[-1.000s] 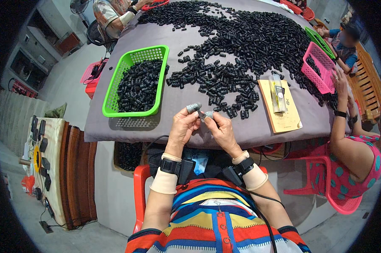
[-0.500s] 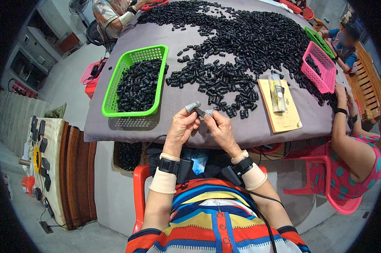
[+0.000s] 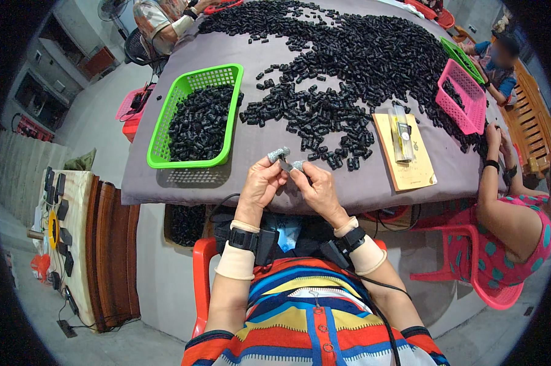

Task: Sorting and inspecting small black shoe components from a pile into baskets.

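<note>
My left hand [image 3: 262,186] and my right hand [image 3: 318,192] meet just over the near edge of the cloth-covered table [image 3: 190,194]. Grey speckled covers wrap a fingertip on each hand. Pinched between them is a small dark piece [image 3: 285,165], mostly hidden by the fingers; its exact shape cannot be made out. Beyond my fingers, many small black cylindrical plastic parts [image 3: 330,125] lie scattered. To the left, a bright green basket [image 3: 237,104] holds more of the same black parts.
At right lies a tan notepad [image 3: 413,174] with a clear narrow package [image 3: 401,134] on it. Past it stand a pink basket [image 3: 471,113] and another green basket [image 3: 461,61]. Other people sit around the table. A carton of black parts [image 3: 187,226] is below the near edge.
My right hand has shifted slightly left, bringing its covered fingertip closer to my left fingers. The left hand stays nearly in place, and the dark piece is still between them.
</note>
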`<act>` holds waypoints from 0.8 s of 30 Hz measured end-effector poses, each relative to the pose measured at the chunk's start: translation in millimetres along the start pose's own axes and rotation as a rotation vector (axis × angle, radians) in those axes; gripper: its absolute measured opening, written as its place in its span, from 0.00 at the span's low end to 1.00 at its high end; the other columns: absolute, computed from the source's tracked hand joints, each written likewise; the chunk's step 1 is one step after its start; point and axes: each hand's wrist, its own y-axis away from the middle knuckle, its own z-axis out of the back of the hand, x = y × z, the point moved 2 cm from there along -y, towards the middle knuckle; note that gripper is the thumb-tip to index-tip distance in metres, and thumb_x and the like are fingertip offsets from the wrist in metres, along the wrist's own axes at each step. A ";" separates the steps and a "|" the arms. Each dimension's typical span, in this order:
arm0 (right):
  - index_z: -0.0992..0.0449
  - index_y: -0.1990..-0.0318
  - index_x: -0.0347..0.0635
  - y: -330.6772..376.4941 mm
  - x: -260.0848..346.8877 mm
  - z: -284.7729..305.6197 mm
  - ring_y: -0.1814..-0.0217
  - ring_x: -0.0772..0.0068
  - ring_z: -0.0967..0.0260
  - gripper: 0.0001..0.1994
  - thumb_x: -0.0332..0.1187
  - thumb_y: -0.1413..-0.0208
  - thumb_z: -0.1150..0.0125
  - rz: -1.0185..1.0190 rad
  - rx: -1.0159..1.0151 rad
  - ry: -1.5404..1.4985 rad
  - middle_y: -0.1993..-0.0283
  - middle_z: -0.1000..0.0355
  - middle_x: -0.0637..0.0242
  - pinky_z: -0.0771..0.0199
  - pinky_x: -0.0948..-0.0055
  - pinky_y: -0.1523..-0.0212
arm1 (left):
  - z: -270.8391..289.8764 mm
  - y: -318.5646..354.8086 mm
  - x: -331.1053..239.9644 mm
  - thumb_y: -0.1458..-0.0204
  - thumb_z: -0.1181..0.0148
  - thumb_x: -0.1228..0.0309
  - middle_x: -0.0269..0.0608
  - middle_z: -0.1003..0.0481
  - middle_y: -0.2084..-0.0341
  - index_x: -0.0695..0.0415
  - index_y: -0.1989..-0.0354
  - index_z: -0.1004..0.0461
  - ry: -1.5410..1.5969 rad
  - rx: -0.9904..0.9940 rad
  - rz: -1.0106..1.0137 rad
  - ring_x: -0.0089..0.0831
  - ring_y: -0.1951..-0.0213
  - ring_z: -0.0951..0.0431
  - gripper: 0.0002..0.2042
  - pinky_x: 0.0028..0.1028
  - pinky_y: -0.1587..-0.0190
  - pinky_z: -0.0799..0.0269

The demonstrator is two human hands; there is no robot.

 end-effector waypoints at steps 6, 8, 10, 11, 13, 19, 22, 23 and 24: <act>0.31 0.74 0.37 0.2 -0.5 -2.7 0.76 0.54 0.33 0.10 0.34 0.48 0.45 0.006 -0.018 0.002 0.77 0.33 0.55 0.37 0.66 0.77 | 2.4 0.8 -1.8 0.49 0.46 0.77 0.35 0.26 0.70 0.61 0.54 0.30 -0.037 0.032 0.030 0.21 0.73 0.28 0.13 0.18 0.70 0.30; 0.31 0.75 0.37 0.5 -1.2 -3.7 0.76 0.54 0.33 0.09 0.34 0.49 0.45 0.011 -0.027 0.001 0.77 0.33 0.55 0.37 0.65 0.77 | 2.5 1.5 -1.6 0.49 0.46 0.77 0.35 0.26 0.70 0.61 0.53 0.30 -0.039 0.027 0.030 0.21 0.73 0.28 0.13 0.18 0.70 0.30; 0.31 0.75 0.37 0.5 -3.0 -4.7 0.76 0.54 0.33 0.09 0.34 0.49 0.45 0.043 -0.045 -0.006 0.77 0.33 0.55 0.37 0.65 0.77 | 2.3 1.5 -1.5 0.49 0.47 0.78 0.36 0.26 0.70 0.61 0.53 0.30 -0.040 0.023 0.029 0.21 0.73 0.27 0.14 0.18 0.70 0.30; 0.31 0.75 0.37 0.5 -2.6 -4.3 0.76 0.54 0.33 0.09 0.34 0.49 0.45 0.043 -0.045 -0.006 0.77 0.33 0.55 0.37 0.65 0.77 | 2.4 1.3 -1.2 0.49 0.46 0.78 0.37 0.26 0.70 0.62 0.54 0.30 -0.028 0.016 0.027 0.22 0.74 0.27 0.13 0.18 0.72 0.31; 0.31 0.75 0.38 0.4 -1.4 -3.2 0.76 0.54 0.33 0.09 0.34 0.49 0.45 0.028 -0.030 0.025 0.77 0.33 0.55 0.37 0.65 0.77 | 3.5 1.1 -0.7 0.50 0.46 0.78 0.39 0.25 0.70 0.63 0.55 0.29 -0.016 0.009 0.026 0.23 0.74 0.27 0.12 0.19 0.74 0.32; 0.32 0.76 0.38 0.3 -2.2 -3.5 0.77 0.54 0.34 0.11 0.35 0.49 0.45 0.036 -0.041 0.076 0.78 0.34 0.56 0.38 0.64 0.78 | 0.6 2.3 -2.2 0.50 0.44 0.77 0.36 0.26 0.70 0.61 0.55 0.30 -0.008 0.017 0.054 0.20 0.75 0.29 0.13 0.16 0.72 0.31; 0.33 0.76 0.38 0.3 -3.0 -4.3 0.77 0.53 0.34 0.11 0.36 0.49 0.45 0.054 -0.028 0.080 0.79 0.34 0.56 0.38 0.63 0.78 | 3.1 1.8 -1.8 0.50 0.44 0.77 0.36 0.26 0.70 0.62 0.55 0.29 -0.002 0.017 0.057 0.20 0.74 0.29 0.13 0.16 0.73 0.32; 0.33 0.76 0.38 0.4 -2.3 -4.5 0.77 0.53 0.34 0.11 0.36 0.49 0.45 0.054 -0.028 0.079 0.79 0.34 0.56 0.38 0.63 0.78 | 3.7 1.8 -1.8 0.51 0.44 0.78 0.36 0.26 0.70 0.62 0.56 0.29 0.003 0.025 0.058 0.20 0.74 0.29 0.12 0.16 0.73 0.31; 0.33 0.76 0.38 0.4 -1.0 -4.1 0.77 0.53 0.34 0.11 0.36 0.49 0.45 0.050 -0.026 0.078 0.79 0.34 0.56 0.38 0.63 0.78 | 4.0 1.5 -1.6 0.51 0.44 0.78 0.37 0.26 0.70 0.62 0.56 0.29 0.009 0.034 0.060 0.20 0.74 0.29 0.12 0.16 0.72 0.31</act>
